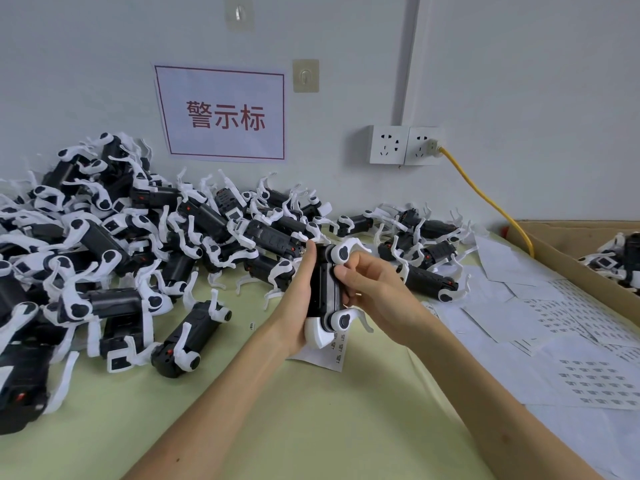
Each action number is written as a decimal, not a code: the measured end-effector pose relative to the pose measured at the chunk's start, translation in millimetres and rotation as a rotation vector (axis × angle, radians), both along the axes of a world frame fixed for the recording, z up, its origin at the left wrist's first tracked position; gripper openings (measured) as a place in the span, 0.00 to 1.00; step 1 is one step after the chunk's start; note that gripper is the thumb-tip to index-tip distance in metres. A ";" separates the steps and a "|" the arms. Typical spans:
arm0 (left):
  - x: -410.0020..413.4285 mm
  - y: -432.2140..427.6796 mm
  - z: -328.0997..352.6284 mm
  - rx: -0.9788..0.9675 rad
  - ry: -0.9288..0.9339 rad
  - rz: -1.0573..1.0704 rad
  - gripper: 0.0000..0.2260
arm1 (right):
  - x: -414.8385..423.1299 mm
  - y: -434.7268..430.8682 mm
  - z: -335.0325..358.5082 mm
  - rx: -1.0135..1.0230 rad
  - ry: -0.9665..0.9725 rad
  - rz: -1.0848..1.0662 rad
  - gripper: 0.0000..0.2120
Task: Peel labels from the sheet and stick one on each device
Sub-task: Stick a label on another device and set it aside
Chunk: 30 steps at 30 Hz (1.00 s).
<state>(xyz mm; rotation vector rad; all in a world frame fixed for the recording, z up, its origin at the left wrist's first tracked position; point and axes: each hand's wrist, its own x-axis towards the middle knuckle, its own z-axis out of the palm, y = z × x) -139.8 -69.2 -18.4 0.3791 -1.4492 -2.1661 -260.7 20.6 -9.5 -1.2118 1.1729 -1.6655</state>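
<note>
A black-and-white device (325,292) is held upright above the green table. My left hand (297,299) grips its left side, thumb up along the top edge. My right hand (374,289) holds its right side, thumb pressing on the black body. A small label sheet (334,351) lies on the table just under the device. A large pile of the same devices (114,258) covers the left and back of the table. I cannot tell whether a label sits under my right thumb.
Several white label sheets (561,344) lie spread at the right. A cardboard box (568,258) with more devices stands at the far right. A yellow cable (485,199) runs from a wall socket (405,145) down to the box. A red-lettered sign (221,114) hangs on the wall.
</note>
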 end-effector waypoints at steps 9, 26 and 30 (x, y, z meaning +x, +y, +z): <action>0.9 -3.4 -2.6 0.054 0.003 -0.038 0.33 | -3.1 2.7 1.9 0.000 -0.027 0.084 0.13; -2.6 0.1 -1.7 0.141 0.024 -0.017 0.32 | -2.1 1.5 2.8 0.008 -0.031 0.049 0.10; -3.9 -1.6 -4.4 0.113 -0.006 0.006 0.34 | -5.5 1.1 3.8 0.098 -0.001 -0.024 0.06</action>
